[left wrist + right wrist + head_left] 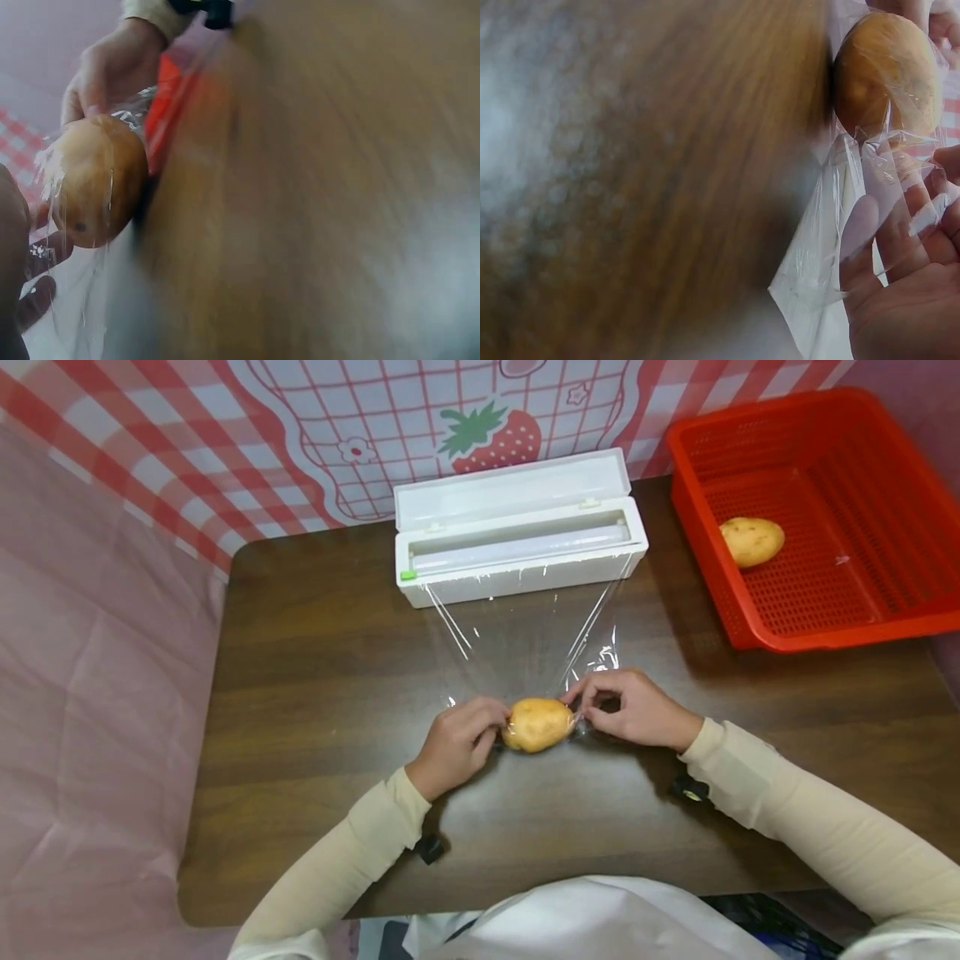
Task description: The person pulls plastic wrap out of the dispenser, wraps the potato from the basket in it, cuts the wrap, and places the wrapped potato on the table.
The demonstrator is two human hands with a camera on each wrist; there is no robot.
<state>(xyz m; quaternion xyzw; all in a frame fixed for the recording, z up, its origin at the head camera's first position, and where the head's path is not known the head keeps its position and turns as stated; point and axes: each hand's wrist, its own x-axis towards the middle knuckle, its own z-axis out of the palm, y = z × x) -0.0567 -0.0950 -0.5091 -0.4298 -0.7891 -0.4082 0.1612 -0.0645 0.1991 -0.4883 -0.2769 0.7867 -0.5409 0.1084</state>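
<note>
where film (604, 657) clings, 1 potato (538, 724), between left hand (457, 746) and right hand (636, 706)

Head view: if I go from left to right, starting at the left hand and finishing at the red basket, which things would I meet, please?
Left hand → the potato between the hands → right hand → red basket.
</note>
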